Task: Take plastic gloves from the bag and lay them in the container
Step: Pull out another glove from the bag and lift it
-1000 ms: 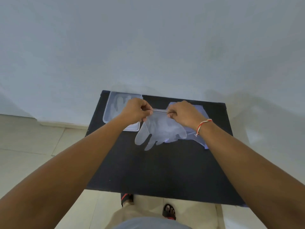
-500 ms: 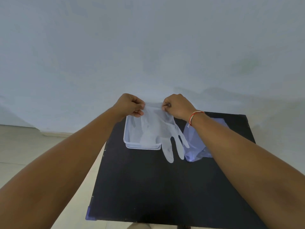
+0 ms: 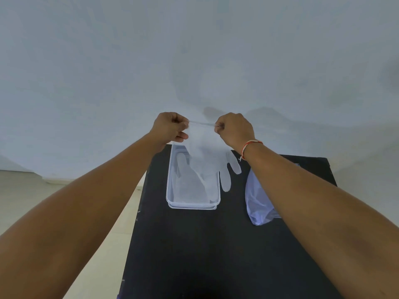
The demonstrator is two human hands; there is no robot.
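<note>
A clear plastic glove (image 3: 208, 160) hangs by its cuff, stretched between my left hand (image 3: 170, 128) and my right hand (image 3: 235, 130), both pinching the cuff edge. The glove dangles over the far end of a clear rectangular container (image 3: 193, 205) on the black table; two of its fingers hang outside the container's right wall. Another clear glove (image 3: 185, 182) lies flat inside the container. The bluish plastic bag (image 3: 258, 201) lies to the right of the container, partly hidden under my right forearm.
The black table (image 3: 216, 255) stands against a pale wall (image 3: 194, 61). Beige floor tiles (image 3: 32, 201) show to the left of the table. A red and white thread band (image 3: 250, 145) circles my right wrist.
Both hands carried the glove leftward from above the bag to above the container. The camera view shifted, so the table now sits lower and further right in view.
</note>
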